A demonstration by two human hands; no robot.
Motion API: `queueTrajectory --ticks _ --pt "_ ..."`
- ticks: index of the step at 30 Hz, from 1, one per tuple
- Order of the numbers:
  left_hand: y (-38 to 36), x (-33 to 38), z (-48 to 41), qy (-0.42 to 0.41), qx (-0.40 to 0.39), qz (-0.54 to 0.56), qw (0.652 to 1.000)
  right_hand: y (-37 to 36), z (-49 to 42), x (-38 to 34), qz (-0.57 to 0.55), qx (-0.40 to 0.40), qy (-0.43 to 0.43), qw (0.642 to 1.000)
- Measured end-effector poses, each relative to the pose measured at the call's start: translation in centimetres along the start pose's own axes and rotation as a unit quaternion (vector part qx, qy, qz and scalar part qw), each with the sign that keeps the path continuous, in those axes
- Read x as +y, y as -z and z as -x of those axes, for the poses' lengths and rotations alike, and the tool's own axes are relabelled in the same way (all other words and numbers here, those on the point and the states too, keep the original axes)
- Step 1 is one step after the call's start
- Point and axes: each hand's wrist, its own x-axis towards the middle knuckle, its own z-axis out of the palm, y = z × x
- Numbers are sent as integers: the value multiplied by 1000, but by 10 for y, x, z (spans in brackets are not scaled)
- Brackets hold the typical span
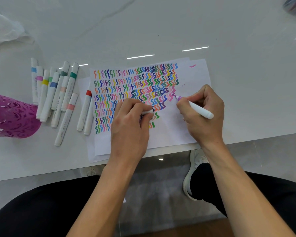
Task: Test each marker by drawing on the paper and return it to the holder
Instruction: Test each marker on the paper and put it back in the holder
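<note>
Two hands on the paper (191, 79), both occupied. Right hand (202, 113) grips an uncapped white marker (197, 108) in a writing pinch. Its purple tip touches the sheet at the right-hand end of a squiggle row, roughly 3 o'clock of the coloured block, and the barrel tail sticks out toward 4 o'clock. Left hand (132, 124) rests knuckles-up on the sheet at about 6 o'clock of the block, fingers curled round a short white cap (147, 112), only one end of it showing. The paper is a few sheets stacked slightly offset, sitting at the near edge of the white table (161, 28). It carries rows of zigzag strokes in many colours, bare toward 5 o'clock, with a small pink mark in the corner at 1 o'clock. Roughly ten loose markers (55, 96) lie flat on the table at 9 o'clock of the paper, capped, caps mostly pointing to 12 o'clock. A red-capped marker (85, 110) and one more lie side by side at the paper's left edge. Magenta lattice holder (12, 117) is further out at 9 o'clock, cut off by the frame edge, just beside the tail ends of the nearest loose markers. White crumpled bag (3, 26) sits at 10 o'clock. A blurred object at 1 o'clock is too unclear to identify. White shoe (193, 170) shows on the floor below the table edge.
</note>
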Motion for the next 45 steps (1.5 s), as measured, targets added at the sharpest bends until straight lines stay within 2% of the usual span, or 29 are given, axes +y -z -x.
queueTrajectory --ticks 11,19,23,26,29,32,35,40,45 --pt "0 -1 1 -2 4 2 1000 0 1 5 -17 -25 12 999" --pt "0 -1 2 -7 7 8 1000 0 9 2 -53 6 68 996" --pt "3 1 5 -17 27 22 999 -1 17 0 -39 -5 109 993" --pt "6 2 5 12 45 64 997 -2 20 -5 -39 6 127 991" --pt "11 5 5 53 51 136 988 0 22 -14 -83 24 105 991" --pt "18 12 7 98 42 211 972 3 24 -22 -149 -7 47 988" --pt "21 15 10 147 26 271 951 7 29 -28 -196 -47 26 979" --pt "23 14 13 165 1 307 937 8 38 -35 -218 -89 16 972" --pt "25 13 15 156 -15 302 940 8 41 -39 -216 -108 12 970"
